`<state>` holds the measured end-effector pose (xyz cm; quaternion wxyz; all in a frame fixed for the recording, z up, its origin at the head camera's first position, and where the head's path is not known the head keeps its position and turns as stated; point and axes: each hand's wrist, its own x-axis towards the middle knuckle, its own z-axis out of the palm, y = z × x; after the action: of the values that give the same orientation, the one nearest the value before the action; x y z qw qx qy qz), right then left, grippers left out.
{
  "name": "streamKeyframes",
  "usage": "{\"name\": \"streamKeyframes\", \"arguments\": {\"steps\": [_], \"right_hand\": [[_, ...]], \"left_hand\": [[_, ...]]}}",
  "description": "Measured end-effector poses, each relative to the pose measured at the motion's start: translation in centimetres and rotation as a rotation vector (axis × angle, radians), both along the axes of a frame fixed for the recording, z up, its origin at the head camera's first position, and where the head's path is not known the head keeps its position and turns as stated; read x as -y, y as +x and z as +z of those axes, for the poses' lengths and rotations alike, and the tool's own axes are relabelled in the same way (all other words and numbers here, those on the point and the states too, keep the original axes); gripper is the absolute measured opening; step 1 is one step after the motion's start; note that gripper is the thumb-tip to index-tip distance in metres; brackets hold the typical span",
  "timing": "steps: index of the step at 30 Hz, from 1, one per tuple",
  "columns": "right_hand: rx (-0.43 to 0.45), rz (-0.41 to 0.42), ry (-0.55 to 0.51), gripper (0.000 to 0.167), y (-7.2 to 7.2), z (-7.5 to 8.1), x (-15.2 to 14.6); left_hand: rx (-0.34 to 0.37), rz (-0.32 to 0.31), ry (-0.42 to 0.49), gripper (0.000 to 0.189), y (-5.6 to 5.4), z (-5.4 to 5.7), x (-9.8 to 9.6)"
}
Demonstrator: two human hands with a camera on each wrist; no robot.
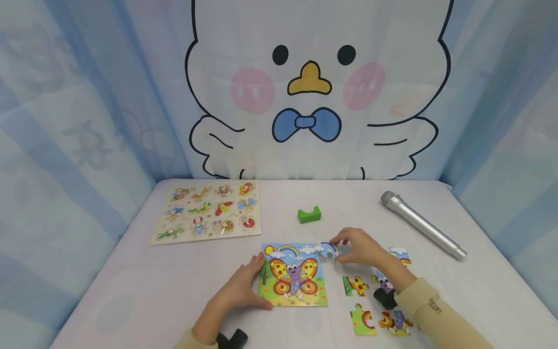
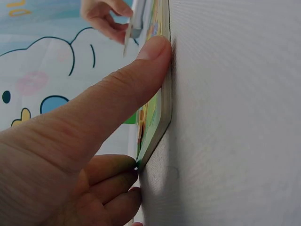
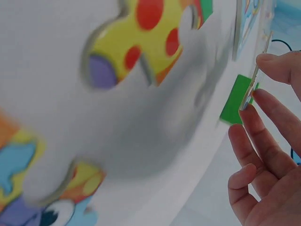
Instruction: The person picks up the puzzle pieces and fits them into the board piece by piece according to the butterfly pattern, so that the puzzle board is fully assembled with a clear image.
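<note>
Rainbow puzzle piece (image 1: 328,248), pinched by right hand (image 1: 361,247), left hand (image 1: 243,286) touching butterfly board (image 1: 294,277), left fingers (image 1: 258,262) spread

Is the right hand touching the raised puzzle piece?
Touching: the right wrist view shows the right hand pinching the puzzle piece between thumb and fingers.

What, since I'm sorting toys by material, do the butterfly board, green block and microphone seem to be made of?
Butterfly board: probably wood or fibreboard with a printed face; the left wrist view shows a pale edge under the picture.
Green block: painted wood or plastic; its color is even and solid.
Microphone: metal or metallic-coated plastic; it looks silvery and shiny.
</note>
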<state>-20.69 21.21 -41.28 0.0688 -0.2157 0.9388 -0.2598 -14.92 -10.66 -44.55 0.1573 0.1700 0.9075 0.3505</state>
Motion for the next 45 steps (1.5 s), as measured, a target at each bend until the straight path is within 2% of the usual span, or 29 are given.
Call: {"name": "streamKeyframes", "arguments": {"steps": [10,18,28,45], "right_hand": [[0.037,0.037,0.024,0.035,-0.4,0.0,3.3],[-0.007,0.136,0.084,0.032,-0.7,-0.5,6.2],[-0.006,0.148,0.127,0.032,-1.1,-0.4,8.7],[0.040,0.141,0.185,0.032,-1.4,-0.3,10.0]], "left_hand": [[0.011,0.007,0.002,0.109,0.0,0.2,0.0],[-0.003,-0.009,0.009,0.108,0.0,0.2,0.1],[-0.004,-0.025,0.017,0.107,-0.1,0.2,0.1],[-0.004,-0.025,0.016,0.107,-0.3,-0.1,0.2]]}}
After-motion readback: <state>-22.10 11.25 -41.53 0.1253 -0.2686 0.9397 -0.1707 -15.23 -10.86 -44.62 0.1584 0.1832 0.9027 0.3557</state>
